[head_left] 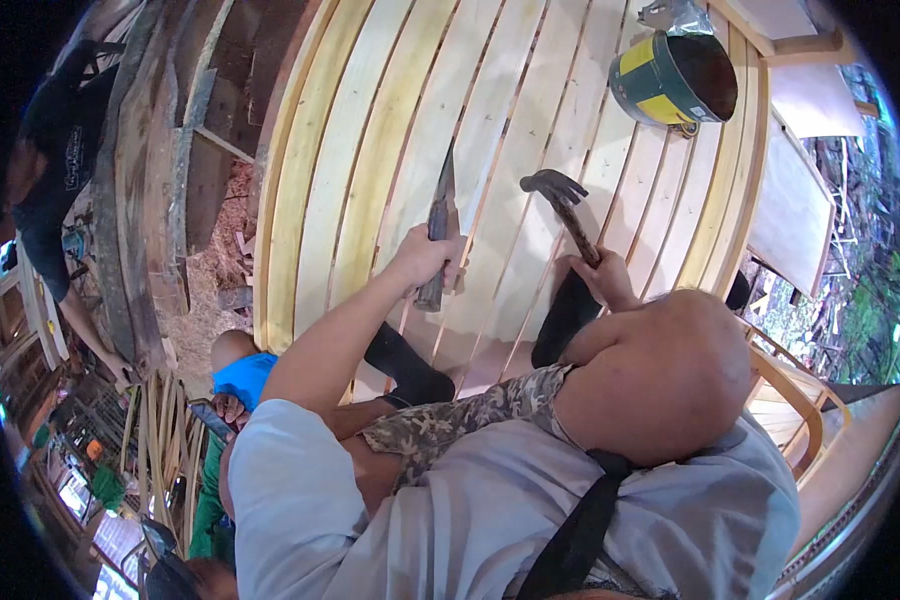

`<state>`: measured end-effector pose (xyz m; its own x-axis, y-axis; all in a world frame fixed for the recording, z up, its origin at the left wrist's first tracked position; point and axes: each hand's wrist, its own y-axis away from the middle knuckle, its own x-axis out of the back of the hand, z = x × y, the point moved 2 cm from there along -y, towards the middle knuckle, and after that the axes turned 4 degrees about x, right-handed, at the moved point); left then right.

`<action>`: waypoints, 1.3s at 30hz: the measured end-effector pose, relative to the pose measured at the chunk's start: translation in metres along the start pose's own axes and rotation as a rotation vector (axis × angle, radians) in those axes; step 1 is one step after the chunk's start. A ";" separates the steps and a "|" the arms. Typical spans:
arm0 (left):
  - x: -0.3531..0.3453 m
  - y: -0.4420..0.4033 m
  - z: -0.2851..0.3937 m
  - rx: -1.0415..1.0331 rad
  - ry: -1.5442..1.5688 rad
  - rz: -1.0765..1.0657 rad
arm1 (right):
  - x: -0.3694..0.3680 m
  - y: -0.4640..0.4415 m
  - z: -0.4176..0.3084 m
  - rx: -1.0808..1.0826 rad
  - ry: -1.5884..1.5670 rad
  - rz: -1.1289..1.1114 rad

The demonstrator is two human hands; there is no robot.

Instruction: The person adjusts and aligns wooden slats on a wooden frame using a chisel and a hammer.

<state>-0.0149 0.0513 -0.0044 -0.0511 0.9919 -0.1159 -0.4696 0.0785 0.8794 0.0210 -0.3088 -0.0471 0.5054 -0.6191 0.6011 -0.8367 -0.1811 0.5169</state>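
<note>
My left hand (425, 258) is closed around a dark, tapering chisel-like tool (437, 220). Its narrow end points away from me, and its blunt end shows below my fist. The tool is over, perhaps touching, a surface of pale wooden slats (390, 130). In my right hand (610, 278) is a claw hammer (573, 220), gripped by its dark handle. The hammer head is to the right of the tool and apart from it. My two feet in black socks (407, 368) rest on the slats near my hands.
A dark green and yellow bucket (642, 85) stands on the slats at the far right, with a clear plastic bag beside it. At left is a person in a dark shirt (80, 140). Nearer, a person in blue (245, 375) holds a phone (210, 418). Rough boards (140, 180) stand left.
</note>
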 end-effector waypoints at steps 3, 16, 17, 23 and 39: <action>-0.001 -0.002 -0.001 -0.002 -0.041 0.018 | 0.003 0.000 -0.009 -0.067 0.042 -0.050; 0.010 -0.014 -0.012 0.018 -0.028 -0.033 | 0.003 0.012 -0.022 -0.049 0.085 -0.049; 0.014 -0.019 -0.016 0.013 -0.030 -0.028 | 0.005 0.012 -0.026 -0.040 0.126 -0.060; 0.010 -0.004 -0.004 0.031 -0.024 0.018 | 0.014 0.000 -0.051 0.070 -0.047 -0.136; 0.015 -0.008 -0.006 0.043 -0.068 0.011 | 0.033 -0.023 -0.130 0.844 -0.568 -0.007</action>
<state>-0.0174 0.0648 -0.0159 0.0047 0.9971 -0.0754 -0.4306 0.0701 0.8998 0.0846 -0.2257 0.0402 0.5193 -0.8478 0.1080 -0.8212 -0.5299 -0.2116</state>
